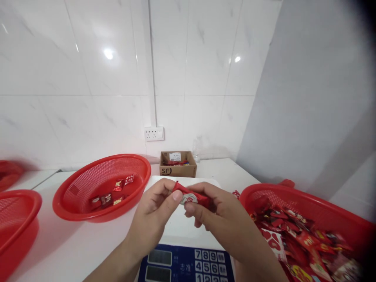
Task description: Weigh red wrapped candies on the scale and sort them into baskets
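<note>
My left hand (154,213) and my right hand (219,217) meet above a digital scale (188,264), both pinching one small red wrapped candy (192,196). The left thumb and forefinger grip its left end, and the right fingers close round its right end. A red mesh basket (102,188) at the left holds several red candies. Another red basket (308,213) at the right is heaped with red candy packets.
A small cardboard box (178,164) stands at the back by the tiled wall, under a wall socket (154,133). A clear bottle (197,150) stands beside the box. Two more red baskets (14,223) sit at the far left on the white table (73,243).
</note>
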{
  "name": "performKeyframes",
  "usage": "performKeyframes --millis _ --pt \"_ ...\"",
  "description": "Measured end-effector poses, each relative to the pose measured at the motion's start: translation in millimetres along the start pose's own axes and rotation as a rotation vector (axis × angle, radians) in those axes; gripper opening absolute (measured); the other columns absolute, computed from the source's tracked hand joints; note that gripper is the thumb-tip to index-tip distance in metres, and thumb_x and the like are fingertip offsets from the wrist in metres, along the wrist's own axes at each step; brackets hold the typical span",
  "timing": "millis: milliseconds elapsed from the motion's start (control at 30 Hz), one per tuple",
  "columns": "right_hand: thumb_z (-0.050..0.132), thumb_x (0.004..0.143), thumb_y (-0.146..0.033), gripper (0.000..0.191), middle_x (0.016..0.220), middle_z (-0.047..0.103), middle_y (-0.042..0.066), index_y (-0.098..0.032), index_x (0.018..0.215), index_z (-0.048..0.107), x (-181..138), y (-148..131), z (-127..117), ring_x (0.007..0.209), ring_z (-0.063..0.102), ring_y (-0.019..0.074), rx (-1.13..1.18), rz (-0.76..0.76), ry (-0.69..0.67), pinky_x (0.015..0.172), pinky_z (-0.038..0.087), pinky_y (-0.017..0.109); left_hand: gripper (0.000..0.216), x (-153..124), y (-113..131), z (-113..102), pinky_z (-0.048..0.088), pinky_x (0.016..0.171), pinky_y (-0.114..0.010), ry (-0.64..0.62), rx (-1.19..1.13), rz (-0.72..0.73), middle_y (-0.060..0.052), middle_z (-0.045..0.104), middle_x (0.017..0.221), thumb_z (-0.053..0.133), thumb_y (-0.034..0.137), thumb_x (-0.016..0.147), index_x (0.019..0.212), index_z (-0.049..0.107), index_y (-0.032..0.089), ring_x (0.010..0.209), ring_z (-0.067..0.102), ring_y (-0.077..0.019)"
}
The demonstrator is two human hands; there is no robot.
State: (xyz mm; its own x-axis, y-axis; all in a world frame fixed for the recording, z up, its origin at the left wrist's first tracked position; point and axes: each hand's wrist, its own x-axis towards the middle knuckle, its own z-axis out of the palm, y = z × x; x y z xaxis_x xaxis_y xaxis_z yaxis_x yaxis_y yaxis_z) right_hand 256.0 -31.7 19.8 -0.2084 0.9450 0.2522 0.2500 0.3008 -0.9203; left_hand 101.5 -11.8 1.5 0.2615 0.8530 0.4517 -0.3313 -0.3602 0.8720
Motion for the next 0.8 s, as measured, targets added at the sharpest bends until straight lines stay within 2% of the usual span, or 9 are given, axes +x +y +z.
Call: performKeyframes --millis 33,100,267,367,633,800 --pt "0.059 0.081 -0.041 0.023 0.065 0.065 -0.001 -0.019 0.084 0.065 0 -1 -1 0.054 0.057 0.0094 -0.008 -0.025 0.023 0.049 0.045 0.021 0.014 -1 0 -2 0.045 0.066 -0.023 0.029 -0.010 -0.003 0.002 0.060 0.071 0.060 0.031 0.085 0.079 0.057 0.019 0.069 0.055 -0.0105" --pt "0.053 0.085 -0.045 0.031 0.062 0.064 0.000 -0.018 0.072 0.061 1 -1 -2 0.052 0.056 0.0094 -0.016 -0.075 0.076 0.048 0.044 0.021 0.016 -2 -1 -6 0.045 0.068 -0.023 0.060 -0.033 -0.029 0.003 0.060 0.072 0.064 0.031 0.082 0.076 0.055 0.019 0.070 0.054 -0.0105" --pt "0.048 0.087 -0.046 0.034 0.054 0.060 -0.001 -0.019 0.068 0.056 3 1 0 0.048 0.054 0.0100 -0.067 -0.111 0.164 0.045 0.043 0.021 0.021 -1 -2 -10 0.043 0.066 -0.023 -0.011 -0.097 -0.094 0.003 0.060 0.069 0.063 0.033 0.083 0.072 0.051 0.019 0.069 0.054 -0.0107" --pt "0.048 0.088 -0.047 0.035 0.052 0.058 -0.003 -0.020 0.066 0.054 4 3 3 0.047 0.052 0.0096 -0.104 -0.095 0.187 0.044 0.041 0.021 0.020 1 -5 -14 0.041 0.064 -0.021 0.009 -0.065 -0.078 0.004 0.059 0.067 0.063 0.030 0.084 0.072 0.050 0.020 0.066 0.052 -0.0091" --pt "0.042 0.091 -0.047 0.043 0.047 0.051 -0.004 -0.020 0.058 0.047 1 1 6 0.044 0.047 0.0079 -0.078 -0.161 0.157 0.042 0.036 0.020 0.022 -6 -5 -13 0.042 0.062 -0.022 0.015 -0.143 -0.077 0.003 0.059 0.066 0.064 0.032 0.082 0.072 0.050 0.021 0.065 0.052 -0.0104" --pt "0.045 0.090 -0.045 0.041 0.047 0.052 -0.004 -0.020 0.059 0.050 -5 1 6 0.044 0.046 0.0077 -0.035 -0.177 0.167 0.041 0.035 0.019 0.022 -12 0 -10 0.042 0.059 -0.022 0.011 -0.157 -0.098 0.003 0.059 0.064 0.066 0.034 0.080 0.072 0.050 0.021 0.061 0.052 -0.0103"
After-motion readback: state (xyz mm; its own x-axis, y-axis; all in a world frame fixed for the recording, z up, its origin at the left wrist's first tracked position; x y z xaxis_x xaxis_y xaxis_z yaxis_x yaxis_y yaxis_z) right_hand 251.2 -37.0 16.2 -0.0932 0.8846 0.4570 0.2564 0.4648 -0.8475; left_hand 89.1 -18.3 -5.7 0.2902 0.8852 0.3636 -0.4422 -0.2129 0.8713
